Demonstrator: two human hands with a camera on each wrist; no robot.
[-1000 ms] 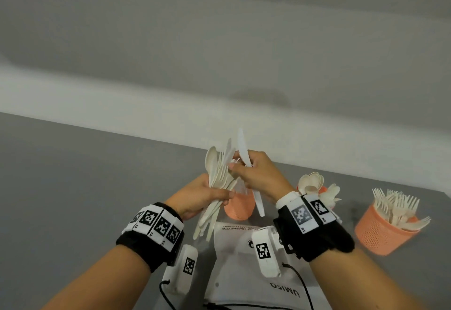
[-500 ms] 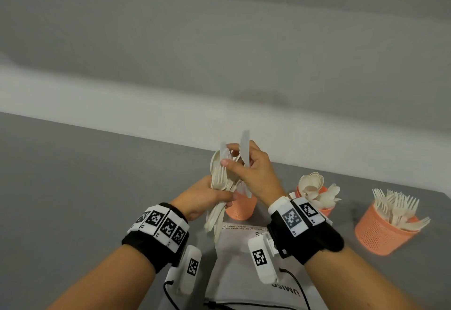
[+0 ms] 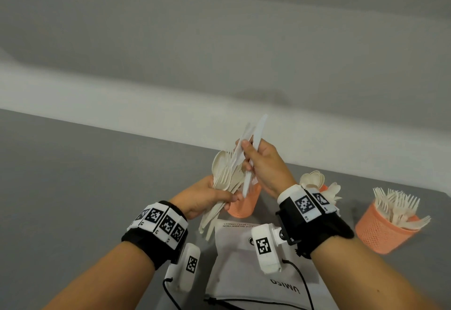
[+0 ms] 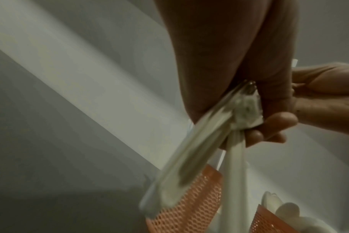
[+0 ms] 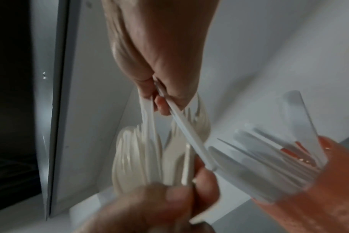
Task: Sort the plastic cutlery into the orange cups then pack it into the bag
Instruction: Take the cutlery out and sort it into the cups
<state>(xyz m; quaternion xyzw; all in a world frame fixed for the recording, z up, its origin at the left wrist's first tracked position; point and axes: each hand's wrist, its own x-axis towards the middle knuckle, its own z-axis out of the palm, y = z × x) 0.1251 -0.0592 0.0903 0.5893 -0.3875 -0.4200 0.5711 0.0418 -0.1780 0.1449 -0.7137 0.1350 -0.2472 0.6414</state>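
Note:
My left hand grips a mixed bundle of cream plastic cutlery above the table; its handles run down past my fingers. My right hand pinches two white plastic knives, one pulled partly up out of the bundle. Below my hands stands an orange mesh cup with white knives in it. Behind my right wrist a second orange cup holds spoons. At the right, a third orange cup is full of forks. The white bag lies flat in front of me.
The grey table stretches away to the left. Behind it runs a white ledge under a grey wall. A black cord from my right wrist camera crosses the bag.
My right hand has gone from holding one knife to pinching a second one and drawing it up out of the bundle. Both hands have drifted slightly right.

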